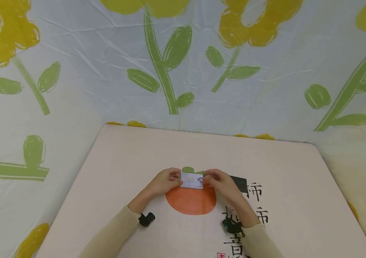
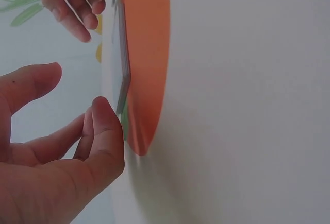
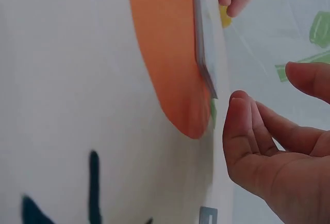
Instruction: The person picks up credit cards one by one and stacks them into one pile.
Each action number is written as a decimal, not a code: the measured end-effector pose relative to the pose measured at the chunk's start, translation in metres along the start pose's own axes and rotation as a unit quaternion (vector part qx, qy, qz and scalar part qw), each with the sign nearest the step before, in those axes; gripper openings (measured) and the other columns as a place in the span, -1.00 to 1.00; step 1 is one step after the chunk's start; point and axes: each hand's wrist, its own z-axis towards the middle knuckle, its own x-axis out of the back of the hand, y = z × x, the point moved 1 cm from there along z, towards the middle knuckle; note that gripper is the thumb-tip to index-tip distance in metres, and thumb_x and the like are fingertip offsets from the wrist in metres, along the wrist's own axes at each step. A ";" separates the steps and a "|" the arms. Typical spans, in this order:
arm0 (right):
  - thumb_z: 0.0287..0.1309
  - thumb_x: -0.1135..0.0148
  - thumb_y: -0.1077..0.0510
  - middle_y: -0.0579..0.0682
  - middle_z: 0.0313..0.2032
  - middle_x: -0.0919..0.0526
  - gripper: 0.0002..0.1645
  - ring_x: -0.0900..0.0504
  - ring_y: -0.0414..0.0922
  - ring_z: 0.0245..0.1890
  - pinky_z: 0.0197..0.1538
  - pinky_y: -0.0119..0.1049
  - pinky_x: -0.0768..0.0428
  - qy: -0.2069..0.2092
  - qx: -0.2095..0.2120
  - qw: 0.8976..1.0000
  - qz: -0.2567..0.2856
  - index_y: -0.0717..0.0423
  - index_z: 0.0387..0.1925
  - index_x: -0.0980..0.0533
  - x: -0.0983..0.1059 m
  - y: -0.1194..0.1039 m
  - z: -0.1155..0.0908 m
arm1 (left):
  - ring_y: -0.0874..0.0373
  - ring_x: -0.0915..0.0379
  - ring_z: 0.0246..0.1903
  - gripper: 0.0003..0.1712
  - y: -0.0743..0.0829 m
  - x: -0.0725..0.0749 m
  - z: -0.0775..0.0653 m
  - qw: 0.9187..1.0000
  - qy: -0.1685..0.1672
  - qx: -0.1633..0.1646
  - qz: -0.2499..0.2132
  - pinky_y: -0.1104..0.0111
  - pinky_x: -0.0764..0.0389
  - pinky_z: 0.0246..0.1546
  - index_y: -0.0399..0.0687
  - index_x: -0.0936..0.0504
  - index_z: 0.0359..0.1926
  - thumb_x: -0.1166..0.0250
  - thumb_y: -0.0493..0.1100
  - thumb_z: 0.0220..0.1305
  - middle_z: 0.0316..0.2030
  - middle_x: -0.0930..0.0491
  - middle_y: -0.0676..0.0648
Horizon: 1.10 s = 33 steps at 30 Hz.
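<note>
A flat white stack of cards [image 1: 192, 181], printed with pale yellow marks and a round silvery picture at its right end, lies on the table over a printed orange fruit. Its layered edge [image 2: 124, 54] shows in the left wrist view. My left hand [image 1: 167, 182] is at the stack's left end, its loosely bent fingers just off the corner. At the other end is my right hand [image 1: 220, 182]; in the right wrist view a gap parts its thumb and fingers from the stack [image 3: 203, 49]. Neither hand holds anything.
A dark flat rectangle [image 1: 239, 183] lies beside my right hand, partly hidden by it. The table cover [image 1: 131, 154] bears the orange fruit print [image 1: 191, 202] and black characters [image 1: 255, 191]. Behind stands a flowered cloth [image 1: 105, 71]. Each wrist carries a small black camera [image 1: 146, 219].
</note>
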 end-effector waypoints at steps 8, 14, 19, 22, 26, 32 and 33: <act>0.40 -0.19 0.16 0.15 -0.03 -0.60 -0.53 -0.60 0.11 -0.04 0.02 -0.07 -0.61 0.018 0.019 0.999 -0.036 0.28 0.25 -0.45 0.014 -0.002 -0.008 | -0.03 -0.54 0.07 -0.39 0.011 -0.006 0.000 1.000 0.015 -0.025 0.000 0.18 -0.58 0.04 -0.32 -0.45 0.30 -0.35 -0.14 0.30 0.12 -0.55 -0.21; 0.40 -0.21 0.13 0.16 -0.01 -0.61 -0.51 -0.59 0.15 -0.07 -0.02 -0.17 -0.62 0.039 0.031 0.997 -0.053 0.28 0.26 -0.45 0.031 0.004 -0.013 | 0.00 -0.54 0.09 -0.39 0.026 -0.022 0.008 0.999 0.005 -0.039 -0.017 0.18 -0.56 0.07 -0.27 -0.45 0.31 -0.34 -0.12 0.32 0.15 -0.53 -0.22; 0.38 -0.24 0.12 0.13 -0.05 -0.61 -0.51 -0.60 0.06 -0.04 -0.05 -0.37 -0.58 0.059 0.031 0.996 -0.061 0.27 0.24 -0.46 0.050 0.009 -0.019 | 0.04 -0.53 0.10 -0.39 0.043 -0.042 0.018 0.998 -0.020 -0.039 -0.045 0.22 -0.57 0.04 -0.22 -0.45 0.33 -0.33 -0.14 0.31 0.17 -0.53 -0.19; 0.39 -0.24 0.08 0.14 -0.02 -0.60 -0.48 -0.59 0.03 -0.01 -0.04 -0.39 -0.55 0.068 0.030 0.995 -0.072 0.26 0.25 -0.46 0.062 0.012 -0.023 | 0.03 -0.52 0.12 -0.38 0.054 -0.055 0.025 0.996 -0.036 -0.038 -0.070 0.24 -0.61 -0.03 -0.21 -0.45 0.33 -0.34 -0.14 0.29 0.19 -0.51 -0.20; 0.40 -0.22 0.00 0.16 0.03 -0.59 -0.44 -0.59 0.06 0.03 -0.03 -0.29 -0.58 0.080 0.027 0.992 -0.094 0.23 0.28 -0.44 0.076 0.017 -0.028 | 0.05 -0.52 0.11 -0.37 0.063 -0.073 0.036 0.995 -0.049 -0.035 -0.077 0.28 -0.61 -0.05 -0.19 -0.46 0.32 -0.38 -0.10 0.28 0.19 -0.50 -0.22; 0.39 -0.22 -0.04 0.18 0.04 -0.59 -0.41 -0.58 0.11 0.05 -0.02 -0.16 -0.57 0.098 0.014 0.989 -0.112 0.23 0.29 -0.43 0.092 0.026 -0.033 | 0.12 -0.56 0.02 -0.39 0.068 -0.094 0.053 0.998 -0.046 -0.036 -0.022 0.36 -0.59 -0.07 -0.16 -0.49 0.30 -0.40 -0.10 0.27 0.13 -0.55 -0.18; 0.39 -0.23 -0.04 0.18 0.04 -0.58 -0.40 -0.57 0.11 0.06 -0.03 -0.17 -0.57 0.099 0.008 0.989 -0.112 0.22 0.29 -0.43 0.094 0.027 -0.035 | 0.14 -0.56 0.00 -0.39 0.068 -0.098 0.057 0.998 -0.045 -0.036 -0.015 0.37 -0.59 -0.09 -0.16 -0.50 0.29 -0.42 -0.10 0.25 0.11 -0.57 -0.17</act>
